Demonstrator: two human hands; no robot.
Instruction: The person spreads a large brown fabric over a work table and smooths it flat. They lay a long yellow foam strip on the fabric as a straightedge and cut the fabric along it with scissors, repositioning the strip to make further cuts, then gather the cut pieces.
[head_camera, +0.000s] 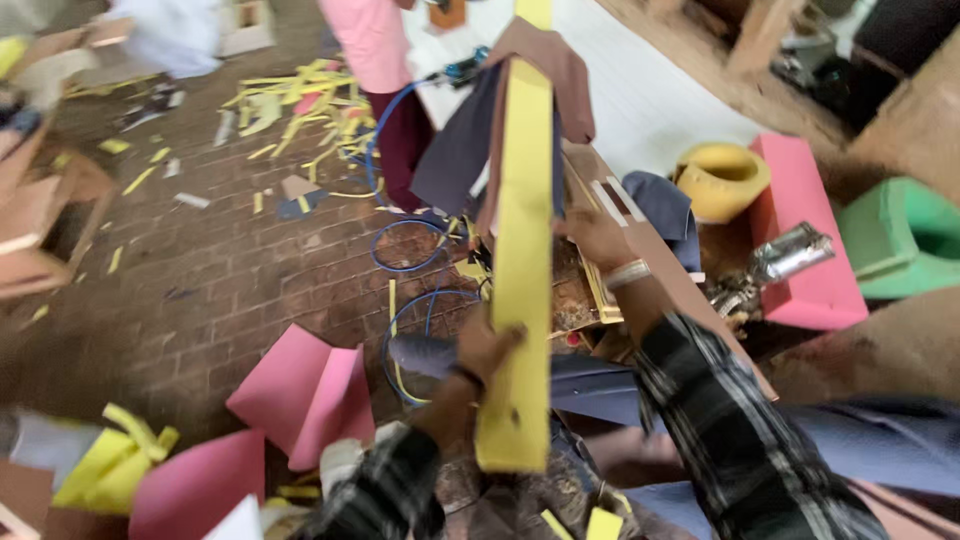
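The left hand is clamped on the near end of a long yellow foam strip, while the right hand rests on its right edge further up, fingers seemingly closed. The strip is lifted off the wooden frame, not yet laid down; its long axis runs near to far, tilted slightly right. Pink foam sheets lie on the brick floor to the left.

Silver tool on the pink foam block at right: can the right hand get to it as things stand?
Probably yes. The right hand holds nothing visible; it rests by the yellow foam strip. The silver tool lies uncovered on the pink foam block, nothing blocking.
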